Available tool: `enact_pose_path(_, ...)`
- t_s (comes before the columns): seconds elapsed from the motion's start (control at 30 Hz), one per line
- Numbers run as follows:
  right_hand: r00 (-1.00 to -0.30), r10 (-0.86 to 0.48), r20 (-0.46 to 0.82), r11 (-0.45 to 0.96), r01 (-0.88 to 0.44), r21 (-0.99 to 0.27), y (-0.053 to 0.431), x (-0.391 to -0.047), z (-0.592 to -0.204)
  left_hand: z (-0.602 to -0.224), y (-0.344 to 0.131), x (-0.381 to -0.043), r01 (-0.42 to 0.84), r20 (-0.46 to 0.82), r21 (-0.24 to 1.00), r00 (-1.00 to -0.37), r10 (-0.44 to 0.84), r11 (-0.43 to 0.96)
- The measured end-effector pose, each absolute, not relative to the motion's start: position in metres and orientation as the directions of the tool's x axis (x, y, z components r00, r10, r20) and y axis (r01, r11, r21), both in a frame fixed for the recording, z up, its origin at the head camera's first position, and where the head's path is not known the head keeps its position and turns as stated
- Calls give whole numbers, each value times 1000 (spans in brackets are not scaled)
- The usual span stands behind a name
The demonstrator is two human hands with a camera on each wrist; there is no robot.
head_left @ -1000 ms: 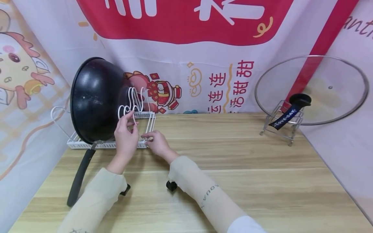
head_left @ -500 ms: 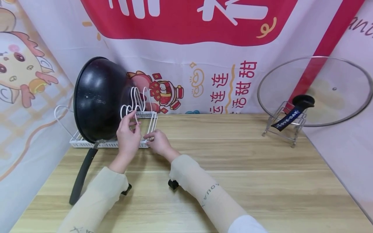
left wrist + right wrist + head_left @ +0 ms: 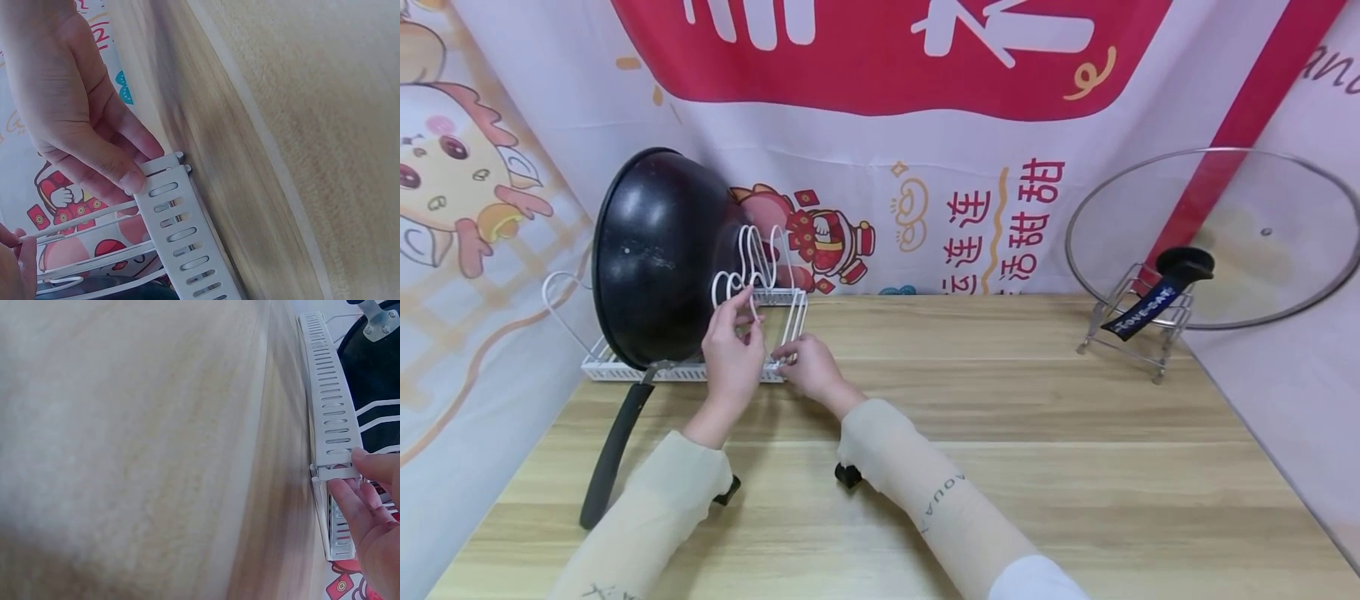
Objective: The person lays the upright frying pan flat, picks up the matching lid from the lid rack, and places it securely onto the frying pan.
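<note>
A white slotted dish rack [image 3: 685, 372] with upright wire dividers stands at the back left. A black wok [image 3: 658, 258] rests on its side in the rack, its dark handle [image 3: 613, 454] pointing toward me. My left hand [image 3: 733, 354] pinches one wire divider [image 3: 754, 308] between thumb and fingertips. My right hand [image 3: 811, 367] grips the rack's right front corner; in the right wrist view, the thumb [image 3: 369, 464] lies on the slotted rail [image 3: 334, 406] with fingers beneath. The left wrist view shows the right hand at the rail end too, beside the left fingertips [image 3: 25, 250].
At the right, a large clear glass lid [image 3: 1262, 200] leans upright in a small wire stand [image 3: 1168, 333]. A dark blue strap [image 3: 1141, 312] hangs from the lid's black knob [image 3: 1185, 262]. Printed cloth [image 3: 865, 192] lines the walls behind the wooden tabletop [image 3: 1000, 400].
The head view has turned slightly left, so everything sits a little further right in it. Both hands keep their holds on the rack, with no clear movement.
</note>
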State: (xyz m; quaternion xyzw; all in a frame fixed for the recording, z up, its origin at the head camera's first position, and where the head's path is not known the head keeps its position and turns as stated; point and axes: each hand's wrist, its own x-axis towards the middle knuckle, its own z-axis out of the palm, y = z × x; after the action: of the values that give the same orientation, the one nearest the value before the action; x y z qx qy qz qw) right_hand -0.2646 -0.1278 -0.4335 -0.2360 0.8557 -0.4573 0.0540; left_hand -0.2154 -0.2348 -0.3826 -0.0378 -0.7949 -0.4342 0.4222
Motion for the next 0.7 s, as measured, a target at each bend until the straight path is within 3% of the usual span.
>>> enact_pose_path(0.7, -867, -473, 157, 464, -397, -792, -130, -265, -432, -382, -233, -214, 414, 702, 656, -641, -309, 630)
